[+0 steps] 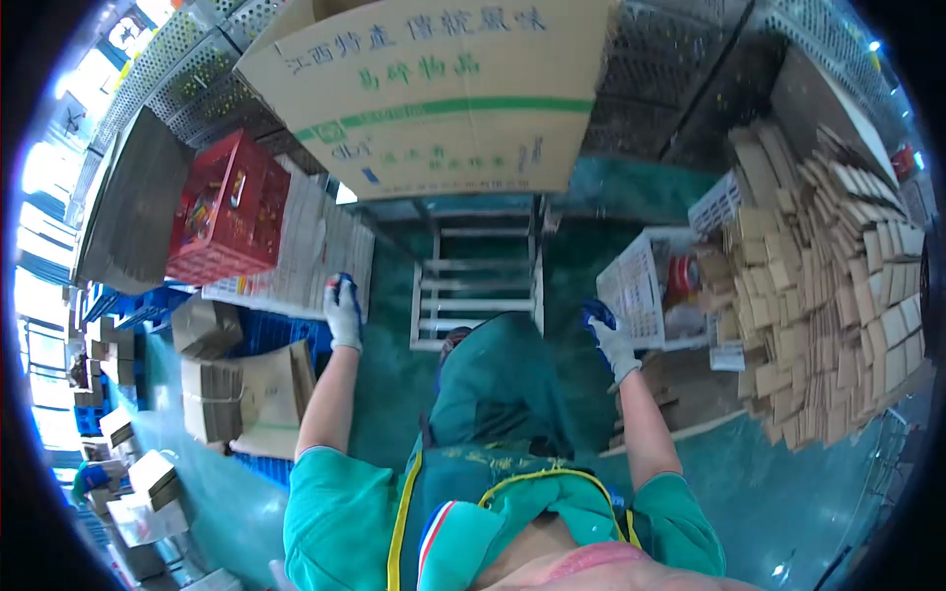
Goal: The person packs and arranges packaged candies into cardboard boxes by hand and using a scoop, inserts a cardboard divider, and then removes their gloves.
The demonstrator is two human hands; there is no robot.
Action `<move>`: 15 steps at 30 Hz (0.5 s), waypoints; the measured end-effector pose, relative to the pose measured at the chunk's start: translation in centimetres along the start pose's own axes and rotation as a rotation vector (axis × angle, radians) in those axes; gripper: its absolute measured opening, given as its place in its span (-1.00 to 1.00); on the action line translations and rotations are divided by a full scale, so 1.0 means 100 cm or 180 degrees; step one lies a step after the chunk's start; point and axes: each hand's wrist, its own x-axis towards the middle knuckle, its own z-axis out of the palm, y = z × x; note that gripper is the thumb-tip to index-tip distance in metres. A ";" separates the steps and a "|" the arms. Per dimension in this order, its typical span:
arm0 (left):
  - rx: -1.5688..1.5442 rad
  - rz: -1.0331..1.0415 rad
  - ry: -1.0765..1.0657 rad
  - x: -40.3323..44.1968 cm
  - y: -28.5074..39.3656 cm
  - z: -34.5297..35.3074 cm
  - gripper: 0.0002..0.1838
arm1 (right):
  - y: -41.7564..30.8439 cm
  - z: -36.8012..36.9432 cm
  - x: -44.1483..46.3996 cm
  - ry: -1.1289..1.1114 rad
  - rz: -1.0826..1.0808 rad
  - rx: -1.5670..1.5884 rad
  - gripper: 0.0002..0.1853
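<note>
Green floor spread below. Just beside the gloved right hand, its fingers loosely parted, seemingly empty, stood a white crate, probably stiff, best held by its rim. Whether the left hand, near a pale stack, gripped anything, I couldn't tell.

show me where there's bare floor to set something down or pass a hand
Bare green floor shows between the left hand and the white slatted stand, and between that stand and the white plastic crate. Crowded: cardboard pieces heaped at right, red plastic crate at left.
</note>
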 end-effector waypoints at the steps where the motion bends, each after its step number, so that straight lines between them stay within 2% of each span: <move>1: -0.0423 0.0220 -0.0013 0.023 0.016 0.018 -0.82 | -0.029 0.002 0.022 0.0013 -0.0108 -0.0069 -0.53; 2: -0.0892 0.0157 0.0051 0.042 0.043 0.037 -0.77 | -0.066 0.008 0.047 0.0150 -0.0454 -0.0209 -0.58; 4: -0.1203 0.0214 0.0061 0.088 0.081 0.055 -0.60 | -0.139 0.021 0.082 0.0334 -0.1138 -0.0242 -0.64; 5: -0.1333 0.0281 -0.0108 0.122 0.091 0.051 -0.58 | -0.176 0.029 0.098 0.0358 -0.1517 -0.0135 -0.66; 6: -0.1490 0.0274 -0.0024 0.140 0.128 0.060 -0.56 | -0.212 0.038 0.110 0.0379 -0.1579 -0.0154 -0.66; 8: -0.1246 0.0533 -0.0142 0.190 0.186 0.064 -0.62 | -0.285 0.057 0.131 0.0581 -0.1579 0.0826 -0.65; 9: -0.0072 0.1383 -0.0314 0.208 0.221 0.068 -0.67 | -0.300 0.047 0.150 0.0827 -0.1506 0.0469 -0.66; 10: -0.1683 0.0610 -0.0266 0.240 0.234 0.074 -0.69 | -0.309 0.033 0.176 0.1051 -0.1452 0.0100 -0.68; 11: -0.0904 0.0979 -0.0519 0.259 0.256 0.080 -0.69 | -0.320 0.038 0.192 0.1013 -0.2154 0.0326 -0.69; 12: -0.0073 0.1296 -0.0773 0.271 0.276 0.083 -0.69 | -0.326 0.034 0.208 0.0800 -0.2169 0.0358 -0.68; 13: -0.0489 0.0887 -0.1117 0.267 0.314 0.100 -0.68 | -0.333 0.030 0.223 0.0586 -0.2177 0.0389 -0.66; 14: -0.0876 0.0447 -0.1487 0.254 0.350 0.121 -0.68 | -0.385 0.069 0.189 0.0415 -0.1680 0.0763 -0.63; 15: -0.1247 -0.0327 -0.1471 0.257 0.356 0.132 -0.65 | -0.424 0.096 0.164 0.0253 -0.1167 0.1104 -0.60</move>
